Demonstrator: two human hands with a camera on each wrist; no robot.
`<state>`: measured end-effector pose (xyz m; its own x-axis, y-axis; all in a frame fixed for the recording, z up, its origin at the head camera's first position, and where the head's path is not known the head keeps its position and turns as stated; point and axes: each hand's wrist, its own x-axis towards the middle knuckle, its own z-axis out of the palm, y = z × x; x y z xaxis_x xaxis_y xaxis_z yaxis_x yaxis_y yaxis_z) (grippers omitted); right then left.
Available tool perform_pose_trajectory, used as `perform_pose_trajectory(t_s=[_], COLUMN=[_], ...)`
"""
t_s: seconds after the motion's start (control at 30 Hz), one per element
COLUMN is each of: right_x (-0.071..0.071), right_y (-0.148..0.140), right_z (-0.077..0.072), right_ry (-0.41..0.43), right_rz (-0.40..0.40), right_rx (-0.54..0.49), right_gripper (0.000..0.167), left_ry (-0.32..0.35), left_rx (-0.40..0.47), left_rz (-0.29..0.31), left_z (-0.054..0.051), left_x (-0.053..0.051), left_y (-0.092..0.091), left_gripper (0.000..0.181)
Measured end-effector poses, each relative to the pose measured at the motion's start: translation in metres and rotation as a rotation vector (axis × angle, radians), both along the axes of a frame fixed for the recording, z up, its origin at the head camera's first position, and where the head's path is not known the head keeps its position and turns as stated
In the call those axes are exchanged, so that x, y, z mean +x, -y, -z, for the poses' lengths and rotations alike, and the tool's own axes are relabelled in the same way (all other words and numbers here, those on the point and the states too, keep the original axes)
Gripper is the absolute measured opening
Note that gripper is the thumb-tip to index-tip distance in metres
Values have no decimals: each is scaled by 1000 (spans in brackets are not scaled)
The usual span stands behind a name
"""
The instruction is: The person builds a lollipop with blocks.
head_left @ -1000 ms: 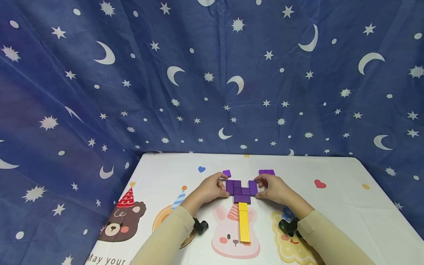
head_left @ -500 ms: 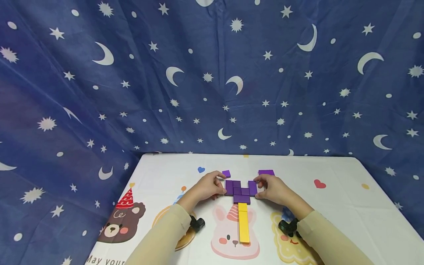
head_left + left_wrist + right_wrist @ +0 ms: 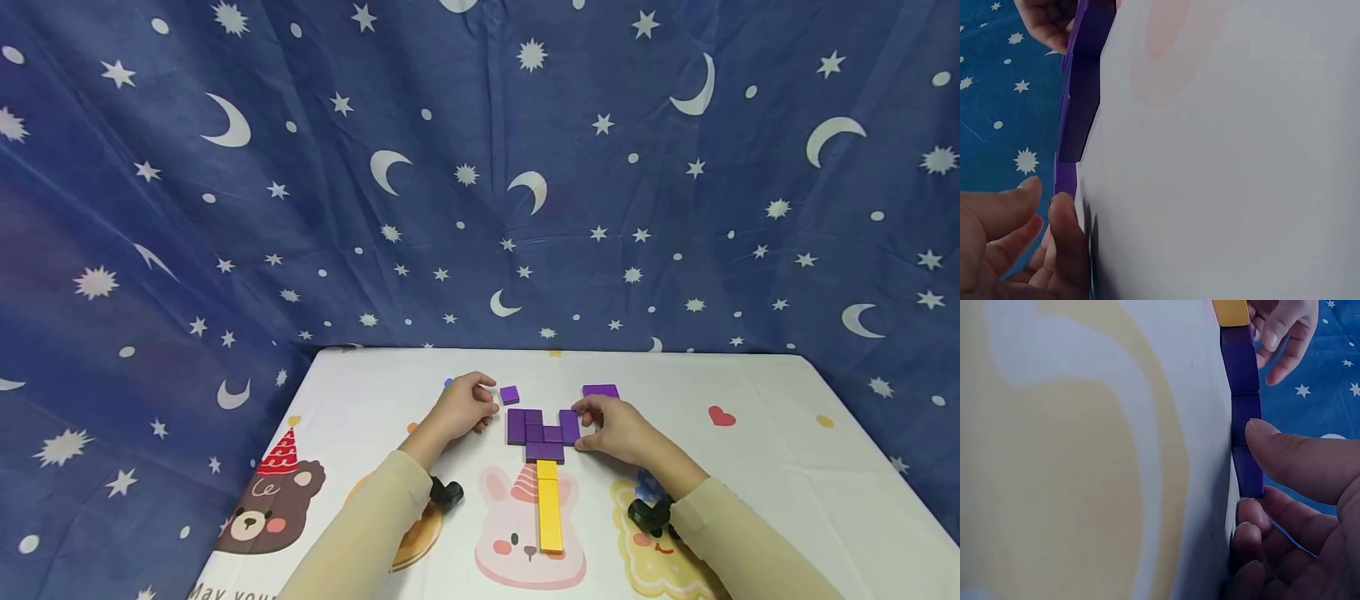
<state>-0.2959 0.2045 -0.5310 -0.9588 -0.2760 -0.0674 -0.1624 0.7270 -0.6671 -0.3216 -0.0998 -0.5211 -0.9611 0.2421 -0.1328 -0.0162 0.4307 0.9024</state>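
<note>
My left hand point(image 3: 461, 410) hovers just left of a small purple square block point(image 3: 510, 395), with nothing between its loosely bent fingers. Flat purple blocks point(image 3: 544, 452) lie joined in a notched shape at the table's middle. My right hand point(image 3: 621, 429) pinches the upright purple rectangular block point(image 3: 569, 427) at the shape's right side, thumb at its near end and a finger at the far end. From the right wrist, the thumb is seen against the row of purple blocks point(image 3: 1245, 415). A strip of yellow blocks point(image 3: 550, 517) runs from the purple shape toward me.
Another purple rectangular block point(image 3: 601, 391) lies behind my right hand. The white tablecloth point(image 3: 787, 467) bears printed animals, including a bear point(image 3: 262, 517). A blue curtain point(image 3: 420, 250) with moons and stars hangs behind the table.
My left hand has let go of the left side of the purple shape and moved left and back, beside the small square. My right hand keeps its place at the right block.
</note>
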Motion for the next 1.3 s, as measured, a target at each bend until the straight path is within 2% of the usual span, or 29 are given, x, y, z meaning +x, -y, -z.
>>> perform_pose_trajectory(t_s=[0.23, 0.53, 0.83, 1.07, 1.3], right_x=[1, 0, 1, 0, -1], right_y=[0, -1, -2, -2, -3], right_z=[1, 3, 4, 4, 4], right_ry=[-3, -15, -9, -10, -13], right_rz=[-2, -10, -6, -5, -6], right_rx=[0, 8, 0, -3, 4], right_gripper=[54, 54, 53, 54, 54], left_ry=[3, -37, -53, -72, -122], left_rx=[7, -49, -98, -139, -235], left_rz=[-52, -86, -91, -89, -81], left_z=[1, 3, 3, 3, 4], left_x=[-8, -14, -18, -20, -22], left_y=[-6, -12, -17, -18, -19], left_gripper=[53, 45, 31, 28, 23])
